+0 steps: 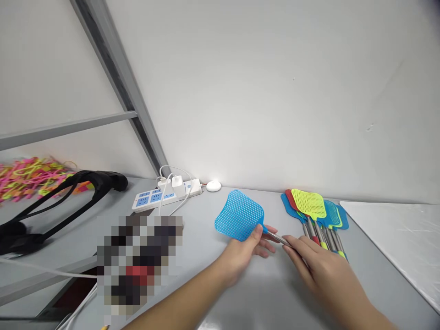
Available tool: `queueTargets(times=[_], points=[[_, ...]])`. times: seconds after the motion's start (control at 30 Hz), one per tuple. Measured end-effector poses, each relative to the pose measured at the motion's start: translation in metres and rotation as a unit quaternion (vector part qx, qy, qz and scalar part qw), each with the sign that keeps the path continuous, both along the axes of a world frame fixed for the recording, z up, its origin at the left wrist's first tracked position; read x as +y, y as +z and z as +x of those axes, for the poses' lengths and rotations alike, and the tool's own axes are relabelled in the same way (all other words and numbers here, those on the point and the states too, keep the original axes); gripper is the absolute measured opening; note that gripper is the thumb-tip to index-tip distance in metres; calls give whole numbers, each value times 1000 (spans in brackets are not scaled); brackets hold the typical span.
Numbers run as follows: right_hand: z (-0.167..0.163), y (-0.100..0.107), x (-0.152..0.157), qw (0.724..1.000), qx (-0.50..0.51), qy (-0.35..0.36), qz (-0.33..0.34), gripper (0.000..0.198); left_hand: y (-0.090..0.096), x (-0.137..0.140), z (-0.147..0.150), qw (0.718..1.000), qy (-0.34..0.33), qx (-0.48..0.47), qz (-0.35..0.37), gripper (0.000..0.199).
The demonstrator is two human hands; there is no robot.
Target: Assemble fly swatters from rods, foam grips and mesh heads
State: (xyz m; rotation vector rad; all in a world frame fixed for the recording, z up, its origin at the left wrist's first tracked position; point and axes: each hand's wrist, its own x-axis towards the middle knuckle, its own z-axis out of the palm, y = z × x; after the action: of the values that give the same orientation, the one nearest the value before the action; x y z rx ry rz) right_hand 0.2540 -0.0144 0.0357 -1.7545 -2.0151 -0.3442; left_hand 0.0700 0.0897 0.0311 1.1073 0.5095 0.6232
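Note:
A blue fly swatter with a perforated paddle and a metal shaft is held between my hands over the grey table. My left hand pinches it with the thumb at the neck, where the paddle meets the shaft; its other fingers reach behind. My right hand is closed around the shaft farther along, hiding the handle end. Just beyond my right hand lies a pile of fly swatters, with a yellow-green swatter on top and red and blue ones under and beside it. Their metal shafts point toward me.
A white power strip with chargers and cables lies near the wall, beside a round white device. Black headgear and a heap of colourful strips are at left, near a metal frame. White sheeting covers the right side.

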Motion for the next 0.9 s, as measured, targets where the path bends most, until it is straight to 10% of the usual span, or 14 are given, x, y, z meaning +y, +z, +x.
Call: queueTargets(times=[0.13, 0.23, 0.43, 0.5, 0.9], points=[[-4, -2, -3, 992, 111, 26, -60, 27, 1, 0, 2, 999, 25, 37, 18, 44], [-5, 2, -2, 932, 290, 53, -209, 30, 6, 2, -2, 998, -3, 30, 57, 42], [-14, 8, -1, 607, 647, 28, -461, 44, 12, 0, -5, 995, -37, 12, 90, 43], [-20, 7, -1, 544, 698, 28, -465, 44, 9, 2, -4, 997, -48, 4, 68, 43], [-33, 7, 0, 506, 732, -8, -456, 45, 3, 6, -4, 1000, -6, 4, 5, 33]])
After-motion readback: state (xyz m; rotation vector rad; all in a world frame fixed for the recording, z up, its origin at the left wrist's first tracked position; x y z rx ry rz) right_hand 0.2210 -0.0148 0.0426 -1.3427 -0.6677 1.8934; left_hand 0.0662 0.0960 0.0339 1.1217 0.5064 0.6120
